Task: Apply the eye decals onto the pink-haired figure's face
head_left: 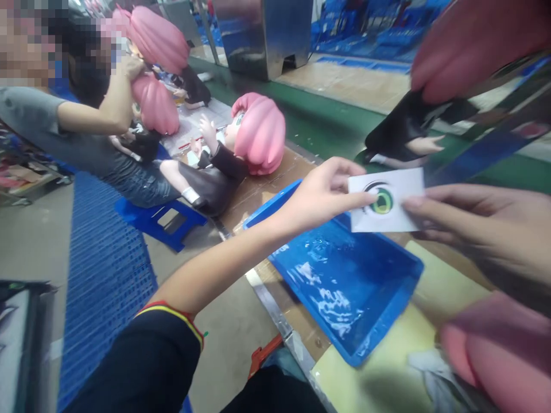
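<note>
Two hands hold one small white card (386, 200) between them, above the far right corner of a blue tray (344, 287). We see a green-and-black eye printed at the card's centre. Our left hand (327, 192) reaches in from the near left on a long bare forearm; its fingers (359, 198) are pressed together on the card's left edge, pinching it, with the thumb on the printed face. Our right hand (482, 229) enters from the right; its fingers (415, 202) lie stretched and close together against the card's right edge, touching it, but we cannot tell whether they grip it from behind.

We note that the tray is shallow, glossy inside and wet-looking, and it rests on the surface (387, 367), partly on a pale yellow mat and partly on brown board. A blurred pink shape (495, 355) sits at the near right, and a large pink-haired figure in black (451, 74) is out of focus at the far right.

Farther left on the surface, a pink-haired doll (241, 149) in a black dress lies on its side. Beyond it, another person (64, 132) in a grey shirt sits on a blue stool (159, 221) and holds a similar doll (150, 74) upright.
</note>
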Demonstrator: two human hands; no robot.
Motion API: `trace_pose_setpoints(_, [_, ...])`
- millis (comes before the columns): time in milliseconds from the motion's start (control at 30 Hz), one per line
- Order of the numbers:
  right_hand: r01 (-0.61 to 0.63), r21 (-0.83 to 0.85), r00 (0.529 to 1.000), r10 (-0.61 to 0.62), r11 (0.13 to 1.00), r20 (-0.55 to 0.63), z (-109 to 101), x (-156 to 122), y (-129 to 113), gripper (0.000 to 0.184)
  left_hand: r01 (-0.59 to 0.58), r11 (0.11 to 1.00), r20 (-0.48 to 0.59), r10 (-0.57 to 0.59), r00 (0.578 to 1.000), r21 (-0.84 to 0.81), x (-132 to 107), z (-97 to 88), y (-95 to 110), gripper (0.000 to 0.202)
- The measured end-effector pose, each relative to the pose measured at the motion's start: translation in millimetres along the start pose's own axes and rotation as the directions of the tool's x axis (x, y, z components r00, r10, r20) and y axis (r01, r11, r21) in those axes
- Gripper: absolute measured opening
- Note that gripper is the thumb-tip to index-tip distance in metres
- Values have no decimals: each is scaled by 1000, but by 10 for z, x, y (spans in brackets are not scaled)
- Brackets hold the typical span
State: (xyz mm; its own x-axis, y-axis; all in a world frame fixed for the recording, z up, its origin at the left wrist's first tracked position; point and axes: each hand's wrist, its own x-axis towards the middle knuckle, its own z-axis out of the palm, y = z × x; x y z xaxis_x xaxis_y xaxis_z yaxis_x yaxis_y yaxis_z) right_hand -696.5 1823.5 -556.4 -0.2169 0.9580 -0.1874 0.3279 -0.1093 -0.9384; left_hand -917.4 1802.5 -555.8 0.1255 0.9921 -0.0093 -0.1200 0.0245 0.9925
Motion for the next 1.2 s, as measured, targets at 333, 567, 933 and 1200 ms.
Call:
trace_pose_setpoints(333, [5,99,997,-13,995,80,-111,-292,-148,56,63,998,72,-61,995,-19,-170,187,156,39])
trace_pose_setpoints(567, [47,129,996,-57,991,70,-207,-504,-254,49,70,997,103,-72,992,23,-257,316,224,41])
trace_pose_setpoints(933, [-62,311,991,96,948,-96,-503,-979,-311,47,-196,936,6,203,979,293,-721,628,128,25])
trace_pose_setpoints(1200, [15,482,856,238,876,-459,-1121,-1623,-68,50,-386,897,428,268,863,216,-1489,1271,-722,32])
